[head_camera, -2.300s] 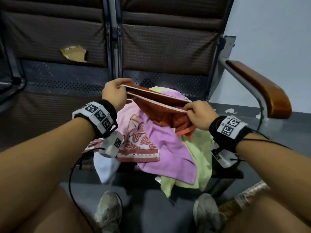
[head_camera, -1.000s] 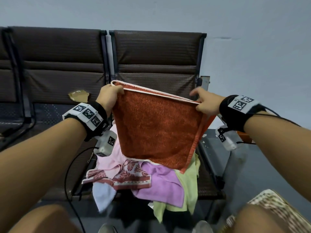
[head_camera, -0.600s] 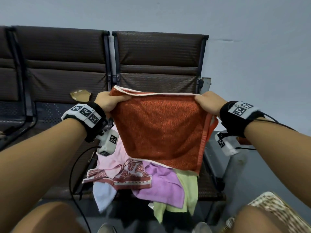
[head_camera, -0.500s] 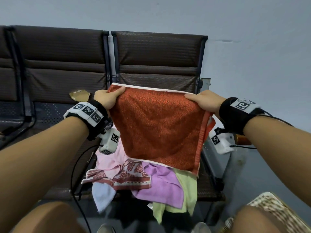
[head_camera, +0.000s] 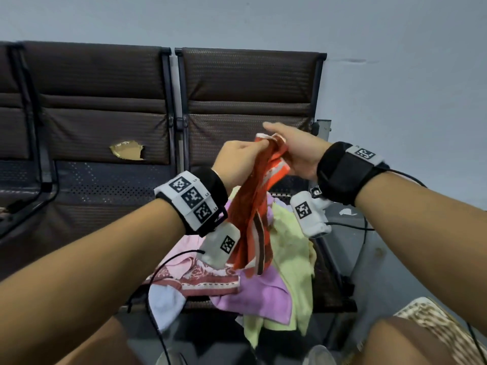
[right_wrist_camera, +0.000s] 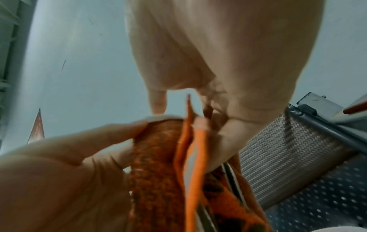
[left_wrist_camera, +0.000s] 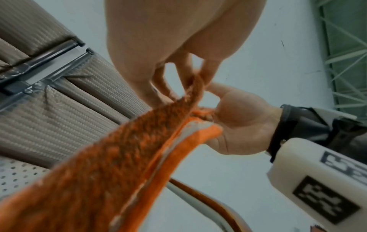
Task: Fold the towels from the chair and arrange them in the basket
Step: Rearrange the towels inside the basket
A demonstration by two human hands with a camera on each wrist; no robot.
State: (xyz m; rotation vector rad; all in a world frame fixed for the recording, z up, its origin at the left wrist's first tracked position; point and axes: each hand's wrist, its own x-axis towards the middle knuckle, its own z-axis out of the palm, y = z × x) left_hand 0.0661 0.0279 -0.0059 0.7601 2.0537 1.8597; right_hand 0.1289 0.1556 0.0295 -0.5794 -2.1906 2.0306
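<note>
An orange-red towel (head_camera: 251,214) with a pale border hangs doubled over, its top corners gathered between my two hands above the chair seat. My left hand (head_camera: 259,146) pinches the top edge from the left. From the right, my right hand (head_camera: 274,139) pinches the same edge with its forefinger stretched out. The left wrist view shows the towel (left_wrist_camera: 119,164) running up to both hands. In the right wrist view its layers (right_wrist_camera: 158,172) are pressed between fingers. Beneath it lies a pile: a pink patterned towel (head_camera: 200,277), a purple one (head_camera: 253,296), a yellow-green one (head_camera: 290,256).
A white cloth (head_camera: 166,304) hangs off the seat's front edge. The brown chair back (head_camera: 247,83) stands behind, with a torn neighbouring seat (head_camera: 126,151) to the left. A woven patterned basket rim (head_camera: 434,322) shows at the bottom right. My knees are below.
The towel was stretched flat between my hands held apart. My hands have since come together, bringing the top corners to meet, and the towel now hangs folded in half.
</note>
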